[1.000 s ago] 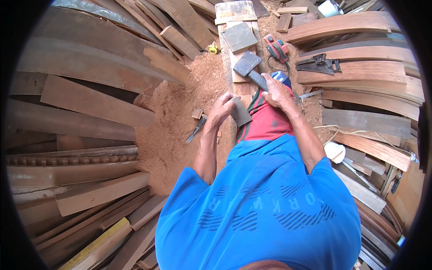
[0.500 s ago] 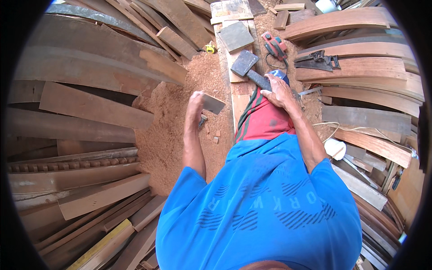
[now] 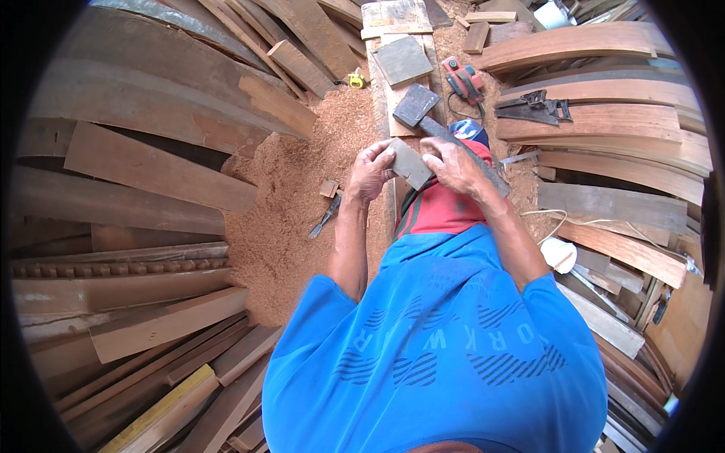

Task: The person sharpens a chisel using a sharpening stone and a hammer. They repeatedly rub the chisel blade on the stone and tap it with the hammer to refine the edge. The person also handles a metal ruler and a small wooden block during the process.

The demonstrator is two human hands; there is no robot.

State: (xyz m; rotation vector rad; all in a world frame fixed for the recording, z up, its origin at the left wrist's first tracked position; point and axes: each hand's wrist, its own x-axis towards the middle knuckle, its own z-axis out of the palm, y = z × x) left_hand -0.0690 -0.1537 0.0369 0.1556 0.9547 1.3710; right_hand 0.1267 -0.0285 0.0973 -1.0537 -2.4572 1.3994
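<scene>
1. Our left hand has swung back in from the sawdust side since half a second ago, bringing the small wooden block back to the middle, over the plank.
2. Both hands are on it now: left fingers closed on its left edge, right hand clamped on its right end, the block held tilted between them just above our lap.
3. We judge this a turning-and-checking step, with the block still being positioned.
4. Next calls for a steady seat on the plank and a free right hand, since the wooden mallet lies just beyond the knuckles.
5. Both forearms reach forward, elbows bent, wrists angled inward toward each other.
6. A chisel lies in the sawdust, left of our left arm.
</scene>
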